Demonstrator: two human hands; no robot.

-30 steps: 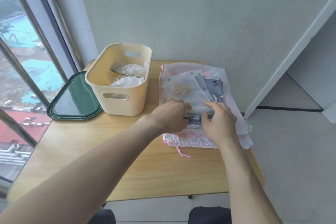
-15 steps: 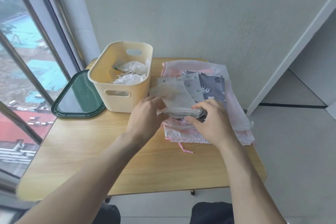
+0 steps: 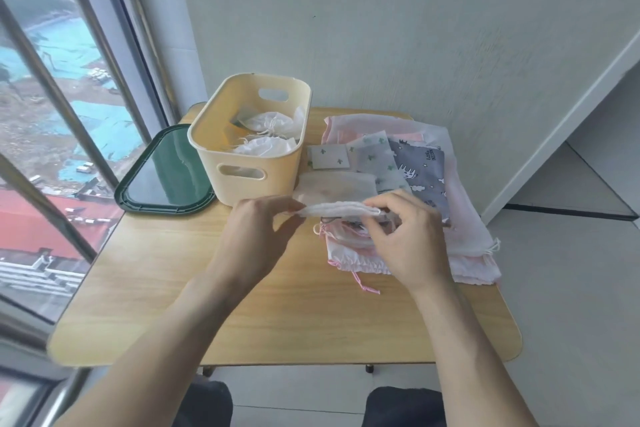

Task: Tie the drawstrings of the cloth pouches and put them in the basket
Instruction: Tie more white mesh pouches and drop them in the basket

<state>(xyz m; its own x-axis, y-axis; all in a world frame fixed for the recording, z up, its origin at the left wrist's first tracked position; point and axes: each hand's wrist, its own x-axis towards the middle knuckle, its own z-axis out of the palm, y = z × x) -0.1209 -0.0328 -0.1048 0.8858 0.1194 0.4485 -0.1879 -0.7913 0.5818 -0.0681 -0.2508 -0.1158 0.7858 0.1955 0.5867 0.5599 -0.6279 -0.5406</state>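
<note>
The white pouch point(image 3: 337, 199) has lifted off the pile point(image 3: 408, 184), pinched at its mouth by left hand point(image 3: 258, 236) and right hand point(image 3: 403, 236), at 4 o'clock from the basket point(image 3: 249, 149); next, find and knot its drawstrings.

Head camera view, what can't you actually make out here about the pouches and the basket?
- White pouch, head view: whether its drawstring is pulled or tied; left hand and right hand pinch its gathered top and cover the cord.
- Pile of pouches: the count; they overlap, and the right hand covers the near ones.
- Basket: what lies under the white pouches; its wall hides the bottom.
</note>
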